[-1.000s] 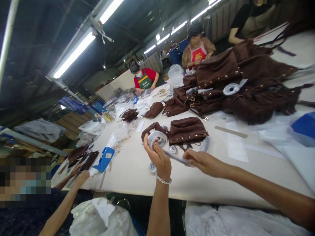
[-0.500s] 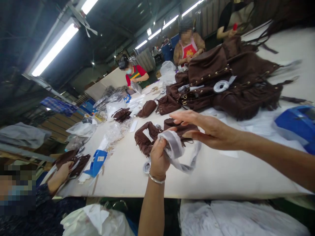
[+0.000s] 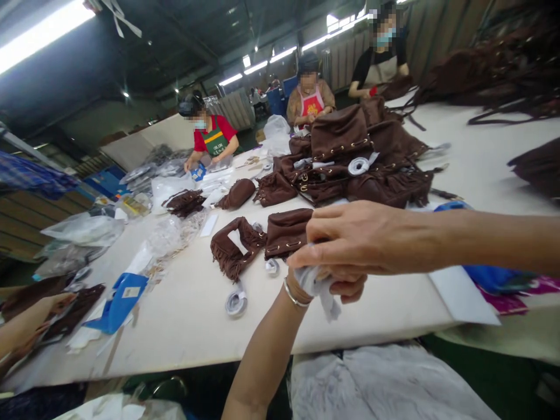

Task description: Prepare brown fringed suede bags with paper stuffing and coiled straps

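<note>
Right hand (image 3: 341, 239): fingers curled together around grey strip (image 3: 315, 281), held above table (image 3: 175, 326) | left hand (image 3: 298, 284): fingers mostly hidden, cannot tell | risk: strip may uncoil if grip slackens, loose end (image 3: 332, 309) hanging | writing: lettering on green apron (image 3: 215, 144), label (image 3: 131, 292) on blue bin (image 3: 112, 306), unreadable

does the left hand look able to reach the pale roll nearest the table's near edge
Probably yes, once freed: the pale roll lies uncovered on the table, but the left hand is at the pale strip, mostly hidden behind the right hand.
</note>
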